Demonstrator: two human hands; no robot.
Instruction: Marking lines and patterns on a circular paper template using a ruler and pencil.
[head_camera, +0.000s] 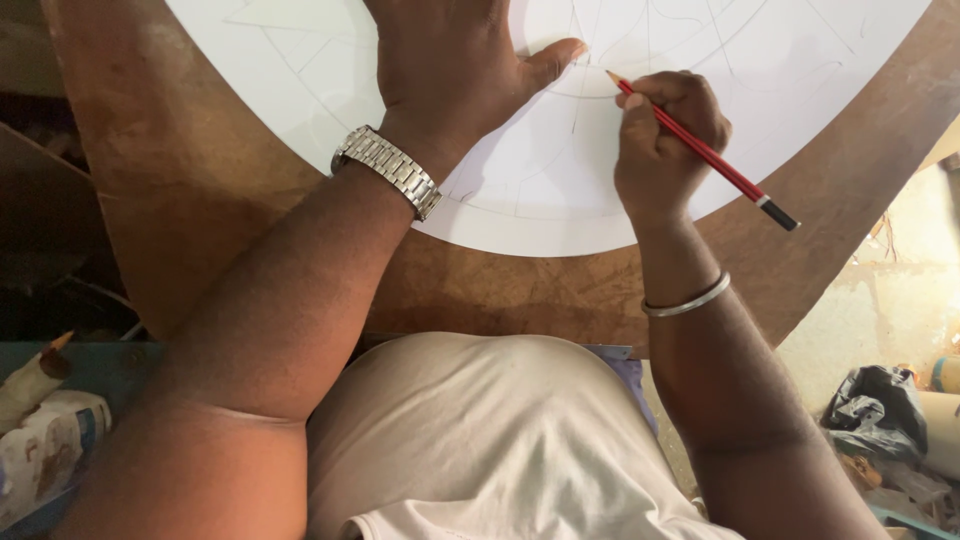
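Right hand: the right hand (665, 140) is closed around a red pencil (700, 148), pinching it near the sharpened end, with the black-capped end sticking out toward the lower right.
Left hand: the left hand (450, 60) lies flat and open on the white sheet (540, 195), thumb stretched out to the right, holding nothing but pressing the sheet down.
Pencil tip: it touches, or all but touches, the sheet just right of the left thumb, on one of the faint curved lines.
Sheet: a big round white sheet with thin pencilled arcs and straight lines, lying on a brown wooden surface (200, 170) that shows all around its near edge.
Step in hand: by the look of it, a line of the pattern is being drawn while the other hand steadies the sheet.
Next move calls for: I'd judge a steady stroke along the arc, with the flat hand kept firm so the sheet does not slip.
Count: one pencil, one sheet, two hands; one metal watch (388, 170) on the left wrist, one silver bangle (686, 298) on the right.
Off to the side: a black bag (878, 405) lies low at the right.
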